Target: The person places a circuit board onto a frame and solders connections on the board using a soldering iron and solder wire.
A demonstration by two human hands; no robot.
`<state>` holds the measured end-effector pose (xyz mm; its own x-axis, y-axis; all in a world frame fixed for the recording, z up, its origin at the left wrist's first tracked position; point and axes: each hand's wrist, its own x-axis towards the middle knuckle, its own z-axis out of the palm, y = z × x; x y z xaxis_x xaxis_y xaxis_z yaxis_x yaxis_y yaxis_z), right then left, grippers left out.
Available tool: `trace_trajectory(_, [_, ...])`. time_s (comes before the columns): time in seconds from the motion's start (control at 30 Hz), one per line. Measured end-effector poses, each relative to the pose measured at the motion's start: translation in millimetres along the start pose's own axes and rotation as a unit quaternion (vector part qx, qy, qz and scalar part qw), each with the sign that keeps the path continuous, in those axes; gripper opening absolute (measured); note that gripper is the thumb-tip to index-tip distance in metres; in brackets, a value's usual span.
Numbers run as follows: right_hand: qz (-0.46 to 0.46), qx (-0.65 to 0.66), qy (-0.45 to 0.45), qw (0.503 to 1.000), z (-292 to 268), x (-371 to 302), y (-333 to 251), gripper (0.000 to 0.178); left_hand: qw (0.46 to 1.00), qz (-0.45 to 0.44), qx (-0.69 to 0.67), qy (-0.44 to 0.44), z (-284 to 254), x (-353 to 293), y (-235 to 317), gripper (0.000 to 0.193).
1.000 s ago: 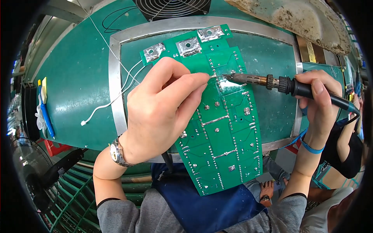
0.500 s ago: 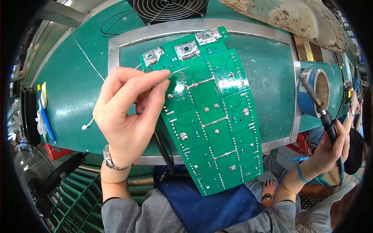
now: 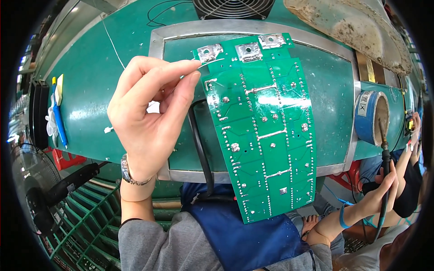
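Pinching solder wire [image 3: 209, 63] between left hand [image 3: 149, 117] fingertips just above the board [image 3: 262, 122], right hand [image 3: 384, 192] closed on the iron [image 3: 384, 149] far right; best fed steadily, fingertips kept off hot joints.

This is an electronics workshop, at a soldering station. Just right of the left hand [image 3: 149, 117] lies a bare green circuit board [image 3: 262, 126] with silvery solder tracks and 3 metal tabs, on a green workbench [image 3: 86, 81] with a metal-framed panel. The right hand [image 3: 379, 194] grips a soldering iron [image 3: 384, 149], its tip beside a blue tape roll [image 3: 373, 117]. Above the left hand sits a small extraction fan [image 3: 233, 8]; below it, green wire crates [image 3: 77, 226].
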<state>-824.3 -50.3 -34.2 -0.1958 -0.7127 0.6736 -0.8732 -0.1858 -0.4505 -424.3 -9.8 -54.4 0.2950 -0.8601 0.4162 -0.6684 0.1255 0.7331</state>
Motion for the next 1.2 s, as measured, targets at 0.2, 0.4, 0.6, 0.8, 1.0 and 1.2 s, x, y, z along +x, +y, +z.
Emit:
trace_trajectory(0.2, [-0.025, 0.043, 0.013, 0.999, -5, -1, -6, 0.026, 0.999, 0.000, 0.008, 0.033, -2, -15, -13, 0.018])
trace_trajectory(0.4, [0.018, 0.102, 0.024, 0.994, -10, -12, 6, 0.047, 0.998, -0.040, -0.035, 0.042, 3, -30, -20, 0.019])
trace_trajectory(0.6, [0.069, 0.187, 0.017, 0.980, 7, -31, -17, 0.046, 0.997, -0.015, -0.054, 0.061, 6, -30, -25, 0.018])
trace_trajectory(0.8, [0.148, 0.290, -0.020, 0.945, 3, -47, -28, 0.044, 0.997, 0.009, -0.038, 0.071, 8, -31, -27, 0.016])
trace_trajectory(1.0, [0.112, 0.319, -0.059, 0.939, 2, -51, -38, 0.042, 0.997, 0.016, -0.020, 0.073, 9, -31, -27, 0.014])
trace_trajectory(1.2, [0.059, 0.414, -0.156, 0.895, 5, -44, -54, 0.038, 0.999, 0.026, -0.033, 0.024, 8, -41, -12, 0.016])
